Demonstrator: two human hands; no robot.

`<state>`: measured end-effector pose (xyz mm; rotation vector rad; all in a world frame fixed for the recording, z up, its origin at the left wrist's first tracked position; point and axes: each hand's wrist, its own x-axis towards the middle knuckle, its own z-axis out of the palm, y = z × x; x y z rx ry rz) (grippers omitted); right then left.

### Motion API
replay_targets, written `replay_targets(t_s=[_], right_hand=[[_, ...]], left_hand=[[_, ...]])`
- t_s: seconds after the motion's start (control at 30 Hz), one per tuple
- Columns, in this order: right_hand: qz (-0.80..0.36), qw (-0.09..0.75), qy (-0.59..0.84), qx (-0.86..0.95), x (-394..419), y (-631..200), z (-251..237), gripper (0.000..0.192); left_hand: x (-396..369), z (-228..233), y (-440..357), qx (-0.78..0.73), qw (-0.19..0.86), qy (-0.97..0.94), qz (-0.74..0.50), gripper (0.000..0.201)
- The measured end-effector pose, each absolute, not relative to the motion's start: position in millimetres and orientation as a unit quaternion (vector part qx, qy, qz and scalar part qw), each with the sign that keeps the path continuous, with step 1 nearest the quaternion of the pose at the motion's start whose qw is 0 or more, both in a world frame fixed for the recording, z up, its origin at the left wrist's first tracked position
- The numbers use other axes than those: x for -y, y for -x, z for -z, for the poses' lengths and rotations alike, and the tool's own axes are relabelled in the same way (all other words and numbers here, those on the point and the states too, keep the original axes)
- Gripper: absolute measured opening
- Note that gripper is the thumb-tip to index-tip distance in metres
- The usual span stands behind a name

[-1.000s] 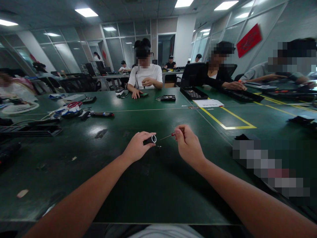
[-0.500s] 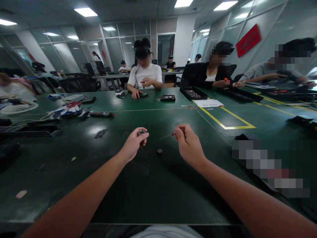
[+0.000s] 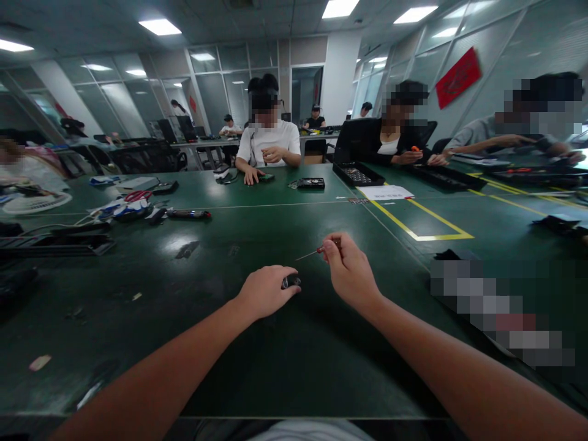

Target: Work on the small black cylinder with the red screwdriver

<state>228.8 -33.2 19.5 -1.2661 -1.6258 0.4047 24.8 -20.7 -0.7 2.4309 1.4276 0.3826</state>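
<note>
My left hand (image 3: 266, 291) is low over the green table, closed around a small dark cylindrical part with a shiny metal rim (image 3: 285, 283). Thumb and forefinger reach around a small round dark piece (image 3: 296, 281) at its right side; whether they grip that piece or only touch it, I cannot tell. To the right, my right hand (image 3: 344, 260) is closed on a thin screwdriver (image 3: 320, 250) with a reddish handle. Its slim shaft points left, above the table and just beyond the left hand's fingertips.
Yellow tape (image 3: 441, 237) marks the right side of the table (image 3: 312, 367), near a white paper (image 3: 386, 192). Black trays (image 3: 358, 174) stand farther back. Tools and cables lie at left, including a dark-handled tool (image 3: 188, 214). Co-workers sit across the table.
My left hand has moved right and toward me, carrying the rimmed part down to the small round piece on the table. My right hand and the screwdriver stay nearly in place.
</note>
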Motion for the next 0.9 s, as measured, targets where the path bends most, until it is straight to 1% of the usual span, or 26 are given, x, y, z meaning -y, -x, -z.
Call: replay_targets(t_s=[0.2, 0.3, 0.4, 0.47, 0.63, 0.7, 0.77, 0.83, 0.9], right_hand=[[-0.168, 0.487, 0.529, 0.674, 34.0, -227.7, -21.8, 0.022], [-0.174, 0.489, 0.525, 0.674, 33.8, -228.0, -21.2, 0.022], [-0.176, 0.493, 0.522, 0.673, 33.9, -228.4, -20.8, 0.022], [-0.178, 0.49, 0.523, 0.674, 34.6, -228.4, -21.6, 0.023], [-0.182, 0.475, 0.524, 0.684, 36.5, -227.9, -25.5, 0.022], [-0.184, 0.475, 0.522, 0.684, 36.5, -227.7, -25.8, 0.021], [-0.188, 0.475, 0.522, 0.683, 35.8, -227.7, -24.9, 0.022], [-0.194, 0.474, 0.524, 0.681, 34.8, -228.0, -23.4, 0.023], [-0.197, 0.473, 0.523, 0.681, 34.1, -228.3, -22.1, 0.023]], left_hand=[[21.1, -1.5, -31.9, -0.517, 0.15, -0.834, -0.121, 0.026], [19.2, -3.0, -28.0, -0.514, 0.19, -0.822, -0.154, 0.023], [14.4, -6.9, -16.8, -0.512, 0.286, -0.779, -0.224, 0.025], [10.9, -13.8, -6.7, -0.519, 0.344, -0.732, -0.276, 0.03], [4.3, -40.9, 28.8, -0.544, 0.405, -0.594, -0.433, 0.041], [3.3, -50.4, 49.4, -0.539, 0.436, -0.528, -0.49, 0.039], [4.3, -57.9, 73.8, -0.542, 0.448, -0.467, -0.536, 0.031], [7.3, -63.6, 100.9, -0.554, 0.454, -0.406, -0.568, 0.021], [11.7, -67.3, 129.8, -0.579, 0.436, -0.346, -0.595, 0.018]])
